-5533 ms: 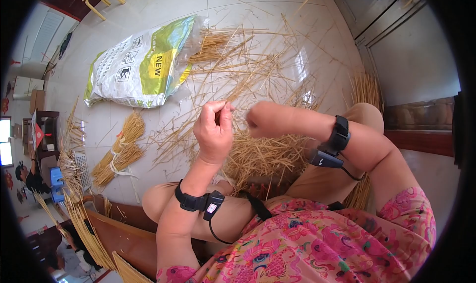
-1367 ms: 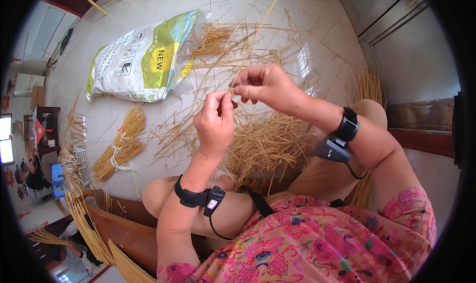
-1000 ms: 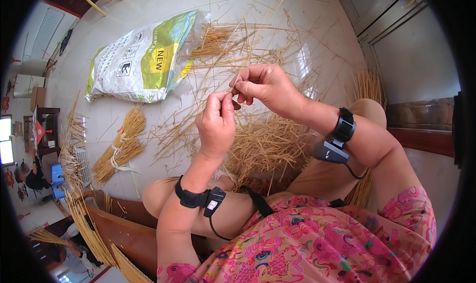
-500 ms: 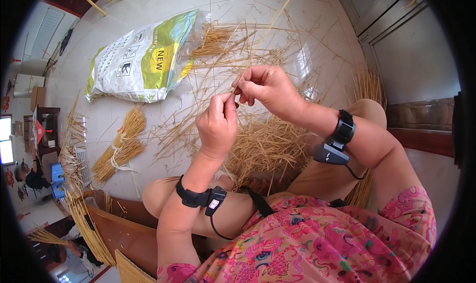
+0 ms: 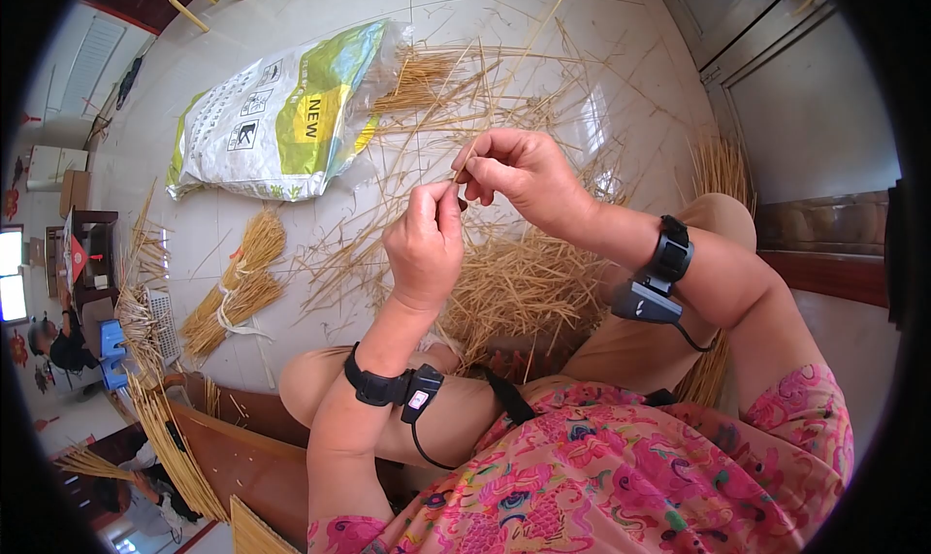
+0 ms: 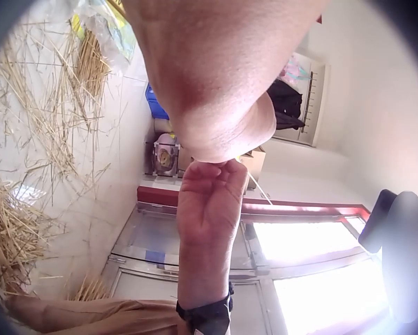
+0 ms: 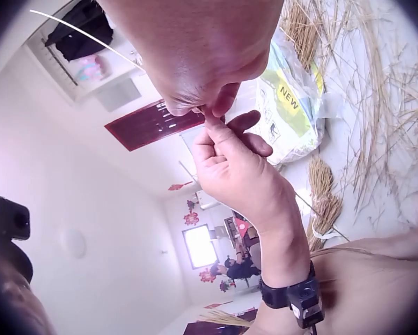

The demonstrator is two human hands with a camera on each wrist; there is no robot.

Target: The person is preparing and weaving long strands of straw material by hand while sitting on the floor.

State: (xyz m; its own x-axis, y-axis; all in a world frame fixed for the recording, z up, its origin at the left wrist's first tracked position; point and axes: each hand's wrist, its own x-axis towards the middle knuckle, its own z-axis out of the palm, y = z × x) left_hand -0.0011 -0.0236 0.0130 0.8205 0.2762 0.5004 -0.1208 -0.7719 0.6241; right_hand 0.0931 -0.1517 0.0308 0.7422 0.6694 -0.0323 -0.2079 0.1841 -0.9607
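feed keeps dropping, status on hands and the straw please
Left hand and right hand both pinch one straw stalk, fingertips nearly touching. Stalk slants up and away. Loose straw heaped below, nothing blocking.
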